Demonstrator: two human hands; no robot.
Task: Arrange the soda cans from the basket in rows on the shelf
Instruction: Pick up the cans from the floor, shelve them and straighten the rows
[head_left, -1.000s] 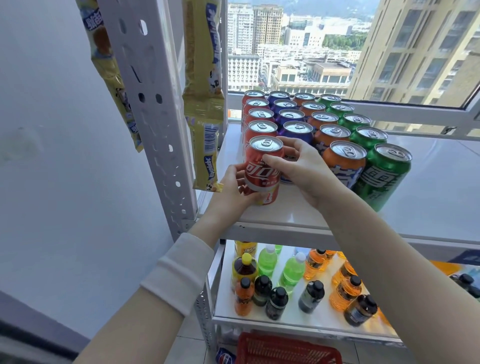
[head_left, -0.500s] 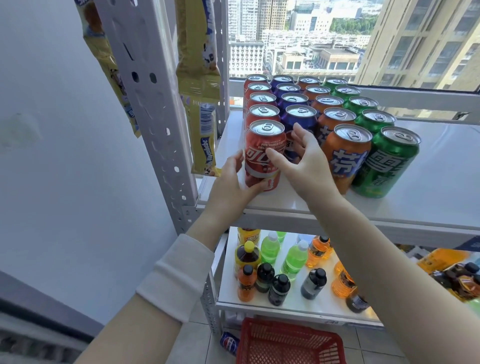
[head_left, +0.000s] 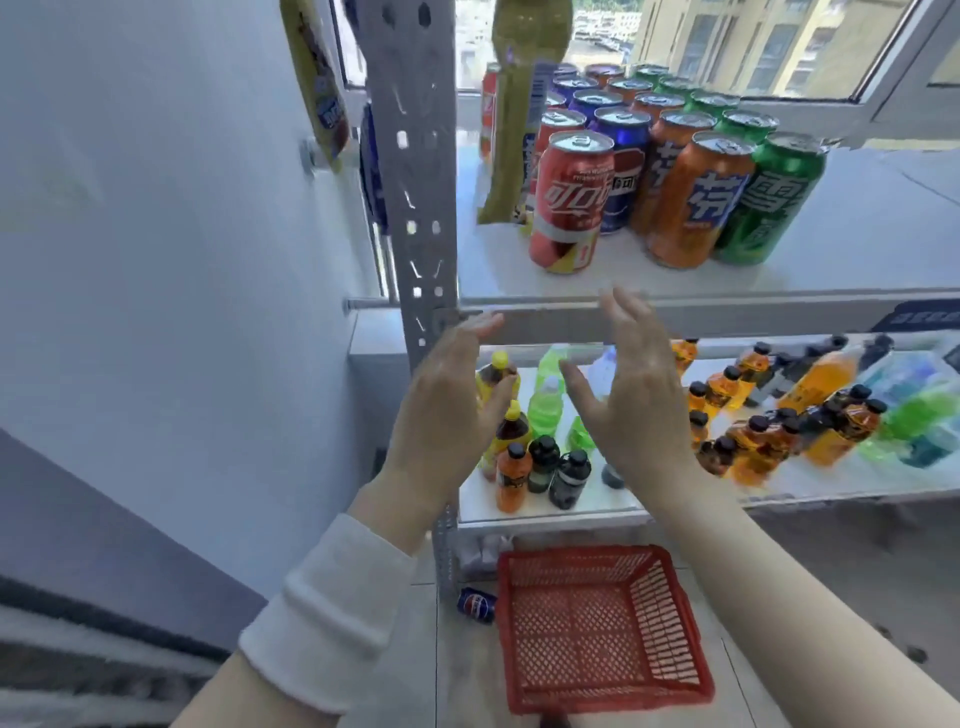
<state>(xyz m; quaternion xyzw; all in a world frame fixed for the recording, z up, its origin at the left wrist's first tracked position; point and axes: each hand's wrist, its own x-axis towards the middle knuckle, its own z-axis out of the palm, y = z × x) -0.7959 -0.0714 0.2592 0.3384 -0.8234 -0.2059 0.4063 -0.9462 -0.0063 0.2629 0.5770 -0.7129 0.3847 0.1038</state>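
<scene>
Around the rack: grey perforated steel upright (head_left: 415, 182) at the left, with a strip of glossy yellow snack packets (head_left: 514, 130) hanging just beside it and covering part of the rear red cans. Behind, a window (head_left: 779, 52) onto pale buildings; to the left, a plain white wall (head_left: 156, 260). On the smooth white top shelf (head_left: 857, 249), cylindrical metal soda cans in four rows running back toward the window, sorted by colour: red, blue, orange, green. At the near-left end, front red can (head_left: 569, 202), upright, slightly forward of the front blue can (head_left: 621, 171) next to it. To the right, front orange can (head_left: 698, 200) and front green can (head_left: 769, 197), shoulder to shoulder. Below the shelf edge, left hand (head_left: 447, 410) and right hand (head_left: 634, 400) raised with palms facing each other, fingers straight and spread, holding and touching nothing, a little blurred. On the left forearm, a white ribbed cuff (head_left: 332, 608). Behind and between the hands, lower shelf (head_left: 597, 501) crowded with small plastic bottles (head_left: 540, 410), green, orange and dark-capped, upright at the left, several at the right tilted or lying. On the tiled floor, rectangular red plastic lattice basket (head_left: 597, 629); just beside its left wall, loose blue can (head_left: 477, 605) on its side near the foot of the upright.
</scene>
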